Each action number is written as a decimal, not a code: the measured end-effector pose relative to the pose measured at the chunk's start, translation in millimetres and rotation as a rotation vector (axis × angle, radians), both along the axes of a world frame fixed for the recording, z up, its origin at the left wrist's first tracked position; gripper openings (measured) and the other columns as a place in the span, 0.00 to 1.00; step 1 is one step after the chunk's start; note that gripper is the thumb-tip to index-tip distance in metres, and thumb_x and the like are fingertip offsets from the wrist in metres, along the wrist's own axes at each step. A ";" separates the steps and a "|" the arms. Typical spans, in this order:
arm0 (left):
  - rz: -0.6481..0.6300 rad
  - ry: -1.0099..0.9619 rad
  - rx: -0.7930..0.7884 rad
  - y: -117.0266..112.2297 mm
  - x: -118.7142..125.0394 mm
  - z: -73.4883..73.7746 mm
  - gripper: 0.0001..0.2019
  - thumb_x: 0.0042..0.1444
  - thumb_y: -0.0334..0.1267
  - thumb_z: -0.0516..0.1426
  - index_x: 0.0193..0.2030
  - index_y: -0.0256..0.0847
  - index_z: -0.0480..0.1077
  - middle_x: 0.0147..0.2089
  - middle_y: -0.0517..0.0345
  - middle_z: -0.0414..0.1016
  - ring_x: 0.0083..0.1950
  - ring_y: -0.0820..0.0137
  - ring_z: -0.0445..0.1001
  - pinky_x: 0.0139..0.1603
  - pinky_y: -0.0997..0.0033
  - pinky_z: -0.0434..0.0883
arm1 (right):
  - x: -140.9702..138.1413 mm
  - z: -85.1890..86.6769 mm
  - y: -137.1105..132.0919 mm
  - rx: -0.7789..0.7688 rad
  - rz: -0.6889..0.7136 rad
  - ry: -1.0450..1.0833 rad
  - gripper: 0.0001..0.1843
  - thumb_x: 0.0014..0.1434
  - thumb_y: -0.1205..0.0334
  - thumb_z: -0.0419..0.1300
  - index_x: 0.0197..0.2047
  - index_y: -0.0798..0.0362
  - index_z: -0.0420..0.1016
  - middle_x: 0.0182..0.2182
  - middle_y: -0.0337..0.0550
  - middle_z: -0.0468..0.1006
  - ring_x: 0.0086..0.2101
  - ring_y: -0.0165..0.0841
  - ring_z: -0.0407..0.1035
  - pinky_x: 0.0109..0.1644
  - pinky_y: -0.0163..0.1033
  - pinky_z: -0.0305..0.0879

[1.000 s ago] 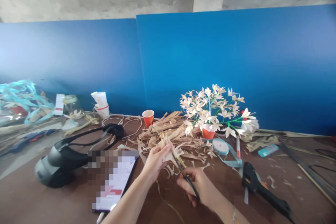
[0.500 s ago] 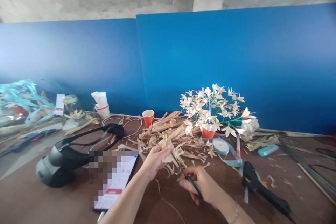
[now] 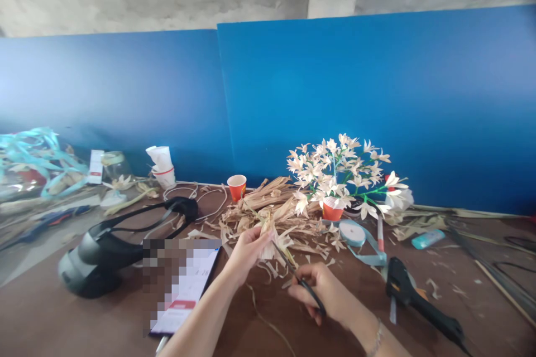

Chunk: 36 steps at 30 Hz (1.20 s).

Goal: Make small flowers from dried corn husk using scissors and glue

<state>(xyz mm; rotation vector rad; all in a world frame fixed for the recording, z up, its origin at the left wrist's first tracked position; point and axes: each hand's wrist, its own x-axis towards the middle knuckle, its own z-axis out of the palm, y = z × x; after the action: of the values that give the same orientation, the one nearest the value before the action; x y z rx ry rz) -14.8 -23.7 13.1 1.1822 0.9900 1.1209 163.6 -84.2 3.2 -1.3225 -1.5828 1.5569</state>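
We hold a dry husk [image 3: 267,241] in our left hand [image 3: 247,254], the fingers closed on it, and its long axis points away from us, over a husk pile [image 3: 272,206] on the table [image 3: 243,334]. The fingers of our right hand [image 3: 322,293] curl around scissors [image 3: 304,284], whose blades point up and left, reaching the husk.
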 end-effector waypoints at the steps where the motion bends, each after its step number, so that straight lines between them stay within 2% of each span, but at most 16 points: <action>1: 0.030 -0.002 0.031 0.3 0.6 -0.2 0.19 0.42 0.52 0.60 0.26 0.34 0.68 0.18 0.66 0.61 0.17 0.81 0.55 0.17 0.80 0.48 | -0.7 0.0 -0.2 -0.008 -0.001 0.024 0.14 0.47 0.52 0.59 0.29 0.55 0.66 0.10 0.28 0.63 0.10 0.21 0.55 0.13 0.25 0.53; 5: 0.198 0.019 0.152 1.5 4.5 -3.1 0.17 0.44 0.50 0.59 0.26 0.35 0.67 0.19 0.66 0.59 0.20 0.79 0.56 0.20 0.80 0.52 | -4.4 -2.3 -1.6 -0.040 0.019 0.074 0.13 0.48 0.53 0.58 0.30 0.55 0.65 0.11 0.30 0.67 0.10 0.21 0.57 0.11 0.24 0.45; 8: 0.247 0.039 0.174 1.5 8.0 -6.2 0.17 0.46 0.50 0.58 0.28 0.35 0.66 0.20 0.67 0.58 0.21 0.80 0.54 0.21 0.80 0.52 | -6.8 -5.4 -2.4 -0.038 0.033 0.083 0.13 0.49 0.53 0.58 0.30 0.54 0.65 0.10 0.30 0.67 0.10 0.22 0.58 0.11 0.24 0.44; 14: 0.228 -0.020 0.151 -2.0 13.3 -5.6 0.18 0.45 0.51 0.58 0.26 0.36 0.64 0.19 0.69 0.55 0.20 0.80 0.51 0.20 0.80 0.50 | -8.9 -7.8 -2.3 -0.035 0.016 0.099 0.13 0.49 0.53 0.58 0.30 0.55 0.65 0.10 0.30 0.67 0.10 0.22 0.58 0.11 0.24 0.44; 21: 0.153 -0.074 0.116 -3.3 14.0 -6.8 0.17 0.45 0.50 0.59 0.28 0.35 0.67 0.21 0.66 0.61 0.22 0.79 0.57 0.23 0.80 0.54 | -8.7 -4.7 -2.6 -0.026 0.003 0.098 0.14 0.49 0.51 0.59 0.30 0.55 0.65 0.10 0.30 0.66 0.10 0.21 0.57 0.10 0.24 0.43; 29: 0.122 -0.132 0.034 -4.4 12.8 -6.3 0.17 0.44 0.50 0.60 0.26 0.36 0.67 0.17 0.69 0.59 0.17 0.83 0.52 0.19 0.81 0.50 | -7.0 1.0 -2.1 -0.047 -0.006 0.068 0.15 0.48 0.51 0.59 0.30 0.55 0.65 0.10 0.30 0.66 0.09 0.21 0.57 0.09 0.24 0.42; 36: 0.113 -0.128 0.031 -4.1 10.6 -4.8 0.19 0.40 0.52 0.62 0.26 0.34 0.70 0.19 0.62 0.66 0.19 0.78 0.60 0.19 0.79 0.53 | -4.0 0.9 -1.4 -0.036 0.017 0.049 0.15 0.48 0.51 0.59 0.30 0.55 0.65 0.10 0.29 0.66 0.09 0.21 0.57 0.10 0.24 0.41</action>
<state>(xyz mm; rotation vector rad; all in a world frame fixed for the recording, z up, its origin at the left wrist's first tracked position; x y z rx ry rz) -4.2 -27.8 8.3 1.0757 0.9525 1.2892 159.6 -85.6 4.2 -1.2826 -1.5468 1.6229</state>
